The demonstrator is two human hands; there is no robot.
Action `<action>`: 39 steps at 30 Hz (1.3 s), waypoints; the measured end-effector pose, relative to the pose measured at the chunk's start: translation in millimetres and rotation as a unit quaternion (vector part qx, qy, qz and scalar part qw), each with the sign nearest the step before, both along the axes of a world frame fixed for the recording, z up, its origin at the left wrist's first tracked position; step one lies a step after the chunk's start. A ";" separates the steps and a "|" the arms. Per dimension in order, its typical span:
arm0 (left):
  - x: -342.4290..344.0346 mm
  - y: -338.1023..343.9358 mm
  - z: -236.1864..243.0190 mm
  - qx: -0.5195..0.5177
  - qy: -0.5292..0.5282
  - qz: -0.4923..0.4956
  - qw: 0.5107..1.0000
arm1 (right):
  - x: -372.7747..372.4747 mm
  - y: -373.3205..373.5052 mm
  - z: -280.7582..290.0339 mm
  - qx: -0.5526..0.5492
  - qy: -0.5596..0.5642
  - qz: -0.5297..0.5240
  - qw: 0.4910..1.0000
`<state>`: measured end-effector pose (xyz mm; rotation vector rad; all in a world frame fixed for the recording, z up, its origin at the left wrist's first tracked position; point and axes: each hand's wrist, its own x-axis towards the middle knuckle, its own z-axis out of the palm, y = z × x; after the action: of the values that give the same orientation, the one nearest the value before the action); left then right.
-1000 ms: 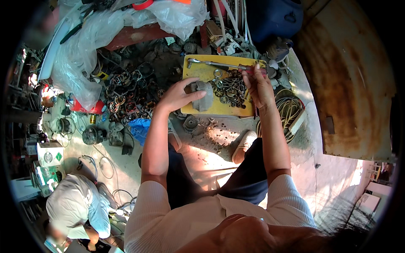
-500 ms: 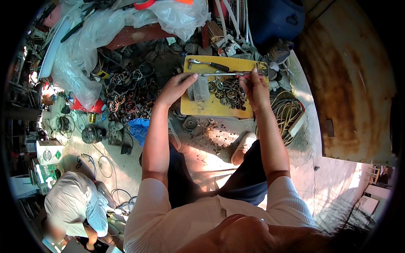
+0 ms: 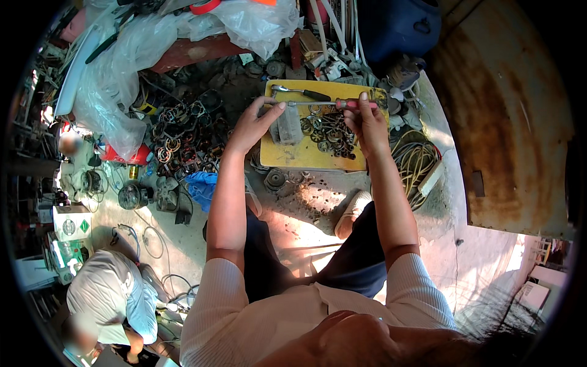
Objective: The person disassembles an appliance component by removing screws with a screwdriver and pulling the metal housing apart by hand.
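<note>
My right hand (image 3: 368, 125) is closed on the red handle of a long-shafted tool (image 3: 318, 103), held level above a yellow board (image 3: 275, 159). My left hand (image 3: 258, 122) has its fingers at the left tip of the shaft. Just beyond the tool lies a ratchet wrench (image 3: 309, 94) with a black grip. Below it, on the board, are a grey translucent block-like piece (image 3: 286, 127) near my left hand and a pile of small metal washers, gears and bolts (image 3: 333, 134).
Tangled motor parts (image 3: 183, 134) lie left of the board, coiled cables (image 3: 413, 171) to its right. A blue barrel (image 3: 397, 24), plastic sheeting (image 3: 110, 110) and a rusty panel (image 3: 507, 122) border the space. A co-worker (image 3: 113, 293) bends at lower left.
My left hand has left the grey piece, moved up and gone to the tip of the red-handled tool's shaft. The tool has been raised, and the black-gripped ratchet now shows beyond it.
</note>
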<state>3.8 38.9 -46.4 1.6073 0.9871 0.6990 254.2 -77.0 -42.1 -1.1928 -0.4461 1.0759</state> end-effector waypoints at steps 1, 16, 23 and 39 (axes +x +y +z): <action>0.8 -0.8 1.5 -0.001 0.000 0.002 1.000 | 0.1 0.8 -1.0 -0.005 -0.011 -0.004 1.000; 12.3 -28.1 17.6 0.165 0.073 0.108 0.978 | 5.9 8.5 -6.6 -0.041 0.011 -0.014 0.999; 7.9 -31.6 19.3 0.208 0.134 0.122 0.961 | 3.7 10.9 -8.8 -0.023 0.001 -0.014 1.000; -24.2 -34.4 36.3 0.181 0.221 -0.048 0.957 | -7.3 11.6 -12.9 0.019 0.007 -0.020 1.000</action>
<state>-20.4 4.4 -10.1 2.1836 1.1334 0.4773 246.9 -65.4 -55.0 -1.1551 -0.4277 1.0360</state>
